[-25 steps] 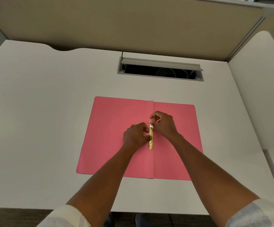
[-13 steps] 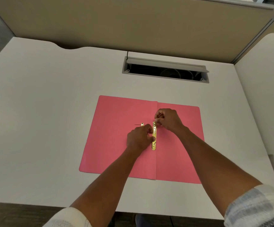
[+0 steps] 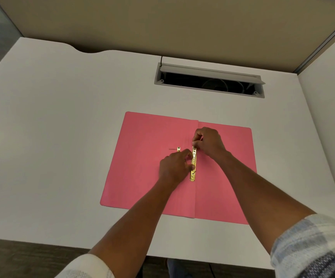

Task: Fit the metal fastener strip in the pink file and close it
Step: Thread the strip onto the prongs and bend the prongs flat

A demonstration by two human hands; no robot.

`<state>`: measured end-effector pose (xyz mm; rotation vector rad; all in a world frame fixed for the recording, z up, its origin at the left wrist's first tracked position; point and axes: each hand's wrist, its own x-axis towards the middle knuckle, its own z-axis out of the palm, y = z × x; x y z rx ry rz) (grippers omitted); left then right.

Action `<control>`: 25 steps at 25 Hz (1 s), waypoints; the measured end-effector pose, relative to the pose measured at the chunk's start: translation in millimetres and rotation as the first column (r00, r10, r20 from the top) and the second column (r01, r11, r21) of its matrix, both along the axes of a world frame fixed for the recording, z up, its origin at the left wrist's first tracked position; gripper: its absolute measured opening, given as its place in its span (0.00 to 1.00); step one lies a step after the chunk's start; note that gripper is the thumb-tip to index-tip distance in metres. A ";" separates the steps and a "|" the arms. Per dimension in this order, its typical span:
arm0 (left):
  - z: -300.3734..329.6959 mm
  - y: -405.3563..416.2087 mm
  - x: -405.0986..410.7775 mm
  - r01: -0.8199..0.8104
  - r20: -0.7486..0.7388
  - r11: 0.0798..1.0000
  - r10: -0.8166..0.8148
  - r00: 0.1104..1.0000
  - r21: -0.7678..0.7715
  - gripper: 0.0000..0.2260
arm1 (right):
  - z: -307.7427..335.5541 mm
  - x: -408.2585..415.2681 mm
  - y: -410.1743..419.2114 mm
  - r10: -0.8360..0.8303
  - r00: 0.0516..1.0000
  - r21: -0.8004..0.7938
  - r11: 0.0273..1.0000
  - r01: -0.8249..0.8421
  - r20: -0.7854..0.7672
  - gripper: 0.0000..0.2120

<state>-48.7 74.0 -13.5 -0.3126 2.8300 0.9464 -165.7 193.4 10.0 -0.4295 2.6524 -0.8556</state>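
Observation:
The pink file (image 3: 142,157) lies open flat on the white desk, its fold running front to back down the middle. A gold metal fastener strip (image 3: 193,167) lies along that fold. My left hand (image 3: 174,167) presses against the strip's left side near its middle. My right hand (image 3: 208,143) pinches the strip's far end, where a thin prong stands up between the fingers. A small gold clip piece (image 3: 178,149) with a thin dark prong lies on the left leaf, just beyond my left hand.
A grey cable hatch (image 3: 209,81) stands open in the desk behind the file. A beige partition wall (image 3: 162,23) runs along the back. A second white desk surface (image 3: 327,117) adjoins at the right. The desk's front edge (image 3: 42,239) is near me.
The view has shifted slightly, so file and hands sit a little further right in frame. Both hands stay on the strip with only small finger movements.

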 end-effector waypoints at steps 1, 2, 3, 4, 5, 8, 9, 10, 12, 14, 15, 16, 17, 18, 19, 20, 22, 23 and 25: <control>-0.2 0.1 0.0 0.010 0.002 1.000 -0.010 1.000 -0.005 0.15 | -1.2 0.2 1.7 -0.003 1.000 -0.001 1.000 0.003 -0.009 0.07; -0.1 0.2 -0.2 0.024 0.001 1.000 -0.024 1.000 -0.017 0.17 | -2.2 0.3 3.0 -0.006 1.000 -0.001 1.000 0.006 -0.015 0.06; 0.5 -0.2 -0.2 0.039 -0.002 0.999 -0.039 0.999 -0.032 0.19 | -3.0 0.5 3.5 -0.007 1.000 -0.001 1.000 0.007 -0.020 0.05; 1.0 -0.4 -0.4 0.058 -0.005 0.997 -0.058 0.998 -0.051 0.21 | -3.4 0.3 4.0 -0.010 1.000 0.000 1.000 0.010 -0.023 0.05; 1.5 -0.7 -1.2 0.080 -0.007 0.994 -0.081 0.997 -0.074 0.23 | -3.7 0.1 4.7 -0.014 1.000 -0.003 1.000 0.014 -0.024 0.05; 3.0 -2.1 -3.9 0.153 0.003 0.978 -0.154 0.988 -0.142 0.23 | -5.1 1.1 6.0 -0.028 0.999 -0.019 0.999 0.027 -0.031 0.05; 3.6 -2.5 -4.9 0.168 0.013 0.974 -0.168 0.986 -0.149 0.23 | -5.5 1.5 6.3 -0.031 0.999 -0.023 0.999 0.030 -0.034 0.05; 3.7 -2.8 -5.8 0.177 0.022 0.973 -0.176 0.984 -0.149 0.23 | -5.8 1.6 6.4 -0.035 0.999 -0.027 0.999 0.034 -0.035 0.05; 3.7 -3.2 -7.9 0.173 0.037 0.976 -0.169 0.985 -0.135 0.23 | -6.6 1.8 6.7 -0.041 0.999 -0.036 0.999 0.040 -0.036 0.04; 3.0 -3.2 -9.4 0.166 0.049 0.979 -0.161 0.986 -0.121 0.22 | -7.5 2.3 7.7 -0.046 0.998 -0.046 0.998 0.045 -0.037 0.04; 2.2 -3.1 -10.1 0.162 0.053 0.980 -0.157 0.986 -0.115 0.22 | -8.0 2.7 8.6 -0.049 0.998 -0.050 0.998 0.047 -0.039 0.04; 1.7 -3.0 -10.3 0.156 0.058 0.982 -0.150 0.987 -0.107 0.22 | -8.4 3.0 9.4 -0.052 0.998 -0.054 0.997 0.050 -0.041 0.04; 1.8 -2.9 -10.7 0.146 0.065 0.985 -0.140 0.988 -0.097 0.22 | -8.5 3.1 9.9 -0.056 0.998 -0.056 0.997 0.054 -0.041 0.04; 2.3 -2.8 -10.9 0.135 0.072 0.987 -0.129 0.989 -0.086 0.22 | -8.4 3.3 10.0 -0.061 0.997 -0.056 0.997 0.058 -0.040 0.05; 2.5 -2.7 -11.0 0.125 0.077 0.989 -0.119 0.990 -0.075 0.22 | -8.5 3.7 10.4 -0.067 0.997 -0.054 0.996 0.065 -0.039 0.05; 2.4 -2.7 -11.3 0.119 0.079 0.991 -0.113 0.990 -0.068 0.22 | -8.9 3.9 11.0 -0.078 0.996 -0.050 0.996 0.076 -0.041 0.06; 3.0 -2.5 -11.4 0.112 0.084 0.992 -0.106 0.991 -0.066 0.22 | -11.1 5.5 14.5 -0.122 0.992 -0.053 0.991 0.120 -0.036 0.05; 3.3 -2.4 -11.4 0.108 0.088 0.992 -0.102 0.991 -0.067 0.22 | -12.6 6.8 17.2 -0.153 0.988 -0.070 0.986 0.152 -0.018 0.05; 3.1 -2.5 -12.0 0.105 0.094 0.992 -0.099 0.991 -0.068 0.23 | -14.3 9.2 21.4 -0.206 0.978 -0.103 0.973 0.207 0.022 0.04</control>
